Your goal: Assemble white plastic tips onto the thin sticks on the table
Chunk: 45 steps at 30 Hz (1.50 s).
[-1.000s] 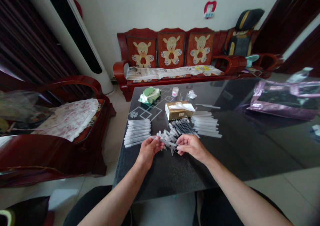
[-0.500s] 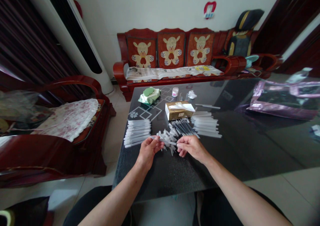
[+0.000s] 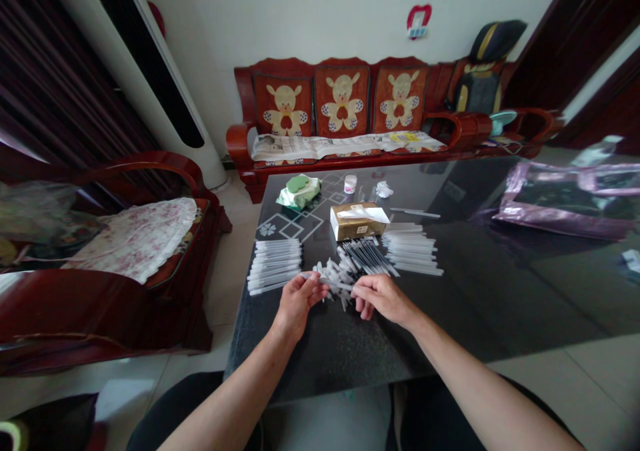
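A slim translucent white pen barrel [image 3: 336,284] spans the space between my hands, above the table. My left hand [image 3: 300,299] is closed around its left end, thumb on top. At the other end, the fingertips of my right hand [image 3: 384,298] pinch the tip; any small part in them is too small to make out. Just behind lies a loose heap of whitish pen caps [image 3: 331,268]. Black pen refills [image 3: 371,256] fan out beside it. Right of those is a stack of pale barrels [image 3: 413,252]; a row of pens [image 3: 275,262] lies to the left.
On the dark glossy table [image 3: 330,364] stand a gold tissue box [image 3: 356,227], a green wipes pack [image 3: 299,192], a small white jar [image 3: 351,184] and crumpled tissue [image 3: 384,189]. A pink-edged plastic bag [image 3: 565,201] lies right. A wooden sofa [image 3: 240,131] stands behind.
My right hand has shifted very slightly left along the barrel, its fingers a little more bent. My left hand and the piles look the same.
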### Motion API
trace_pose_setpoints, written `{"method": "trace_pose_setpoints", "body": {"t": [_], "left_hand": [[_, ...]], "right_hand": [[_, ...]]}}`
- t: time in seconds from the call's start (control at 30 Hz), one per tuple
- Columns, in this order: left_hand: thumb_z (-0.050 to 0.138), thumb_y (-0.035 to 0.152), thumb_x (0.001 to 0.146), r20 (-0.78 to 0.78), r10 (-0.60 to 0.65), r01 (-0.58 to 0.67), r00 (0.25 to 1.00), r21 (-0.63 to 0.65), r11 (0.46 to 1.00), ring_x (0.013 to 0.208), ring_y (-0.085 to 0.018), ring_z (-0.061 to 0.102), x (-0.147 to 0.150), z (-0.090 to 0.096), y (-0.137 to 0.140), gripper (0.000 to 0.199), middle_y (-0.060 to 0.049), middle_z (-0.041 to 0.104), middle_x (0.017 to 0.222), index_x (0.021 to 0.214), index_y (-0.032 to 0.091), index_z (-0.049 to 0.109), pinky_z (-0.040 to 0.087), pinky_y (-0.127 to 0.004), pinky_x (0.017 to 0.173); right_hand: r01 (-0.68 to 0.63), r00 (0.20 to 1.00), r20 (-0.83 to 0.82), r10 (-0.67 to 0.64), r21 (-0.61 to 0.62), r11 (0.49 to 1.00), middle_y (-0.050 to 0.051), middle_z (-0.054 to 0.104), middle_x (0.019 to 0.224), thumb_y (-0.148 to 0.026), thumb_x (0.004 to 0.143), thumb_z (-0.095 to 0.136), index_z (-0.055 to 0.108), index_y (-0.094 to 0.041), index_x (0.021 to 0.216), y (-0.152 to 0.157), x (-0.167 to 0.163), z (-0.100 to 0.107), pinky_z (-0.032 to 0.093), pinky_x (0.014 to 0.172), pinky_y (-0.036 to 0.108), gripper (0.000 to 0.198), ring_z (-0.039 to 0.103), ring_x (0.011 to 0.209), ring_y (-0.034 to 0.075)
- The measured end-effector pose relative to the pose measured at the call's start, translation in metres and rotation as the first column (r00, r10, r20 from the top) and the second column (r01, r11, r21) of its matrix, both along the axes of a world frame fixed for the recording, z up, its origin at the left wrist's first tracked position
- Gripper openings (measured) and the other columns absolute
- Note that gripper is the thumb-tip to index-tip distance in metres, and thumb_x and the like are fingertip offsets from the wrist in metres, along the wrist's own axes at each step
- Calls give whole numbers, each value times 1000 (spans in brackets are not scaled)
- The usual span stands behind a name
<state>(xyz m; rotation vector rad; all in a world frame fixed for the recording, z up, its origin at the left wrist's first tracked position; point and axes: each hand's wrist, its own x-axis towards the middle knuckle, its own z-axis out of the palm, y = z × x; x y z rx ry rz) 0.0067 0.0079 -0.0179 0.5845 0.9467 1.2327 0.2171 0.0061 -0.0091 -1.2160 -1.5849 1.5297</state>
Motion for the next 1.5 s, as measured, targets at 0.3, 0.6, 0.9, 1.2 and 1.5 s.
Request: {"method": "trace_pose_setpoints", "body": {"t": [0.3,0.6,0.9,1.2,1.5], "left_hand": [[78,29,67,6,10,-10,1000,-9,1000,68,-15,68,-1,2,0,29,-4,68,71,85,12,64,56,-25,68],[75,28,71,-4,-2,2,1000,3,1000,69,-15,68,-1,0,0,26,-4,68,72,87,12,63,55,-26,69],[77,29,68,-5,6,-6,1000,-6,1000,68,-15,68,-1,1,1,30,-4,68,71,87,11,63,55,-25,68],[77,30,68,-5,-2,2,1000,1,1000,67,-14,67,-1,1,1,29,-4,69,70,86,12,64,55,-26,68],[78,32,67,-7,4,-4,1000,4,1000,68,-15,67,-1,0,1,32,-4,69,72,86,12,64,54,-27,69]], "right_hand": [[33,999,-4,-33,-7,999,4,67,62,-53,82,55,61,-12,83,1,3,0,48,40,22,41,62,44,13],[-3,1000,14,3,36,999,3,66,61,-47,85,53,59,-13,79,0,1,1,47,40,20,35,61,44,12],[41,999,9,-41,31,999,1,65,61,-43,79,63,57,-13,89,1,2,2,46,40,20,32,60,43,12],[26,1000,10,-26,-2,1000,3,64,58,-50,87,47,59,-12,83,2,1,0,44,37,20,40,58,40,12],[16,999,27,-17,30,999,3,64,58,-47,89,46,58,-12,75,2,0,0,44,37,20,39,58,40,11]]}}
